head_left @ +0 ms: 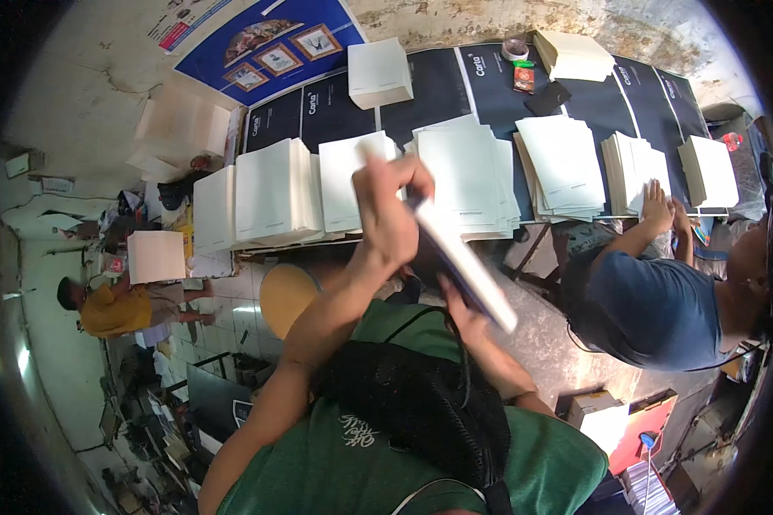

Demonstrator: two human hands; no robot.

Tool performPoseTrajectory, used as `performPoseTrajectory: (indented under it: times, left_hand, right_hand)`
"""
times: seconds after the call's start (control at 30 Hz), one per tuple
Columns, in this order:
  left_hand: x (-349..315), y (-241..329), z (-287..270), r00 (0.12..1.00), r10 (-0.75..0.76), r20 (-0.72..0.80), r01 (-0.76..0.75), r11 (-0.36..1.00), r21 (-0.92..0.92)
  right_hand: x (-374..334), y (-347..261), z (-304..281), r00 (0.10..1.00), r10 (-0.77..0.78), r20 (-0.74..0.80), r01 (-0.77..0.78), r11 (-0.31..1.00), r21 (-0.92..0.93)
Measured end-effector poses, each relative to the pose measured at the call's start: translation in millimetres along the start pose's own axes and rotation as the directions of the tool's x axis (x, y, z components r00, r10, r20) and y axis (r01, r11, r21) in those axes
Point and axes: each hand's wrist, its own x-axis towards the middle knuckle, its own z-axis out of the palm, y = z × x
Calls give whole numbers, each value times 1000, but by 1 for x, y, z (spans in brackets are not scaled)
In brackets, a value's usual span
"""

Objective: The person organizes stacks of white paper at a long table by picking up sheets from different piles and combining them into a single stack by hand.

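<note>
In front of my chest, a slim paper block [468, 262] with a white edge and a dark blue side is tilted down to the right. My right hand [465, 311] closes round its lower part from beneath. At its upper end is my left hand [388, 202], fingers curled and close to the block. A blurred pale tip sticks up from that fist; I cannot make out whether it is a held thing or a finger. Just beyond my hands lie stacks of white sheets [465, 176], another stack [348, 184] and a thicker pile [270, 193].
More paper stacks [563, 163] line the near edge of the black-covered table [438, 81]. At the back are a tape roll [514, 49] and a dark flat thing [548, 99]. A co-worker [661, 287] sits at right; another person [116, 309] stands far left. A round yellowish stool [289, 300] is beside me.
</note>
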Motion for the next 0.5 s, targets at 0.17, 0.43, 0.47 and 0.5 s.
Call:
performPoseTrajectory:
  times: [0.17, 0.43, 0.47, 0.5]
  left_hand:
    - [23, -59, -9, 875, -392, 283, 326, 911, 254]
    - [-59, -105, -23, 801, -522, 294, 590, 769, -244]
    - [-62, -101, -26, 773, -572, 273, 633, 716, -295]
    - [-65, -106, -28, 776, -589, 223, 629, 707, -322]
  right_hand:
    - [54, 8, -13, 745, 667, -2, -579, 648, 494]
    - [74, 39, -50, 610, 721, 329, -776, 461, 430]
    - [73, 40, -48, 664, 670, 333, -735, 505, 452]
    - [70, 37, -44, 696, 651, 302, -709, 560, 428]
